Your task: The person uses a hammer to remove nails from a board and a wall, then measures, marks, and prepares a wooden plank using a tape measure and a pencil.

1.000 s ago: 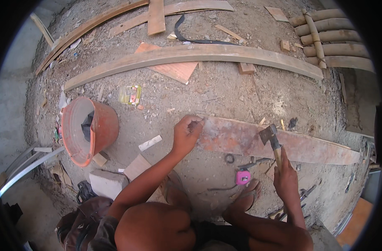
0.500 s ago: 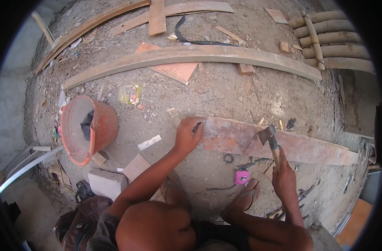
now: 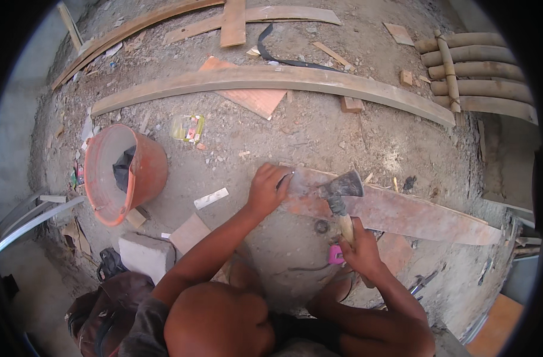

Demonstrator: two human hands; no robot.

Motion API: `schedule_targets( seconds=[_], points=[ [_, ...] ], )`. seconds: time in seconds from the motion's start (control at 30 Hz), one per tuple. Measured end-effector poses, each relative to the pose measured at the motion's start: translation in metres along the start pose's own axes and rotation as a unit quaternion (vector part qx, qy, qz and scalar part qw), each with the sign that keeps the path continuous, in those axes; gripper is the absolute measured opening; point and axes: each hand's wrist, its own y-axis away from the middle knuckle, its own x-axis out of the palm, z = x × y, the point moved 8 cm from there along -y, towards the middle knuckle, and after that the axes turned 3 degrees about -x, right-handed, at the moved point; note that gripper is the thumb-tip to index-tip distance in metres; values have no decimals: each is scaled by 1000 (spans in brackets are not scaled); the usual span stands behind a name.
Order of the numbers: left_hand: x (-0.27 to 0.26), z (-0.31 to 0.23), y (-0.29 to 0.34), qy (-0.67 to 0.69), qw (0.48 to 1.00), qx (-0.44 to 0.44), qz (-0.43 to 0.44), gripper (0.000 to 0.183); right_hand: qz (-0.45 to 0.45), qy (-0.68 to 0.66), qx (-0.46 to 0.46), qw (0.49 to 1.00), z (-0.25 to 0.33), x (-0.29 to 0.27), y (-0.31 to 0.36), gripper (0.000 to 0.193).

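Note:
A long, tapering wooden board (image 3: pixel 414 217), stained reddish and grey, lies on the ground ahead of me. At its left end my left hand (image 3: pixel 265 189) is closed in a pinch. A tiny bright tip shows at the fingers, like the head of a nail (image 3: pixel 293 172); most of it is hidden. My right hand (image 3: pixel 360 250) is wrapped round the pale wooden handle of a hatchet (image 3: pixel 347 184). The hatchet's dark metal head hangs over the board's left half, to the right of my left hand. A pink tape measure (image 3: pixel 335 254) lies close to my right hand, partly covered.
An orange bucket (image 3: pixel 155 169) with something black inside lies tipped at left. Beyond the board, a long timber beam (image 3: pixel 271 77) crosses the ground over a plywood piece (image 3: pixel 253 102). A pale block (image 3: pixel 145 257) sits by my left arm. Bamboo poles (image 3: pixel 479 70) lie at far right.
The hatchet has moved left along the board toward my left hand, and its head has turned. My left hand stays at the board's end. The view has shifted slightly.

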Motion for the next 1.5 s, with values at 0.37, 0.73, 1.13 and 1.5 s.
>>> schedule_targets(
  seconds=[0.37, 0.73, 1.13, 1.5],
  points=[
    [-6, 10, 7, 12, 1000, -22, -5, 22, -38, 19, -92, 995, 47, 22, -61, 47],
    [1, 14, 3, 48, 999, -24, 9, 21, -9, 73, -80, 994, 31, 25, -60, 42],
    [-4, 51, 17, 181, 952, -244, -31, 22, -8, -49, -6, 999, -26, 32, -13, 35],
    [4, 74, 27, 189, 936, -297, -12, 22, -16, 9, -91, 996, -10, 30, -53, 50]
  ],
)
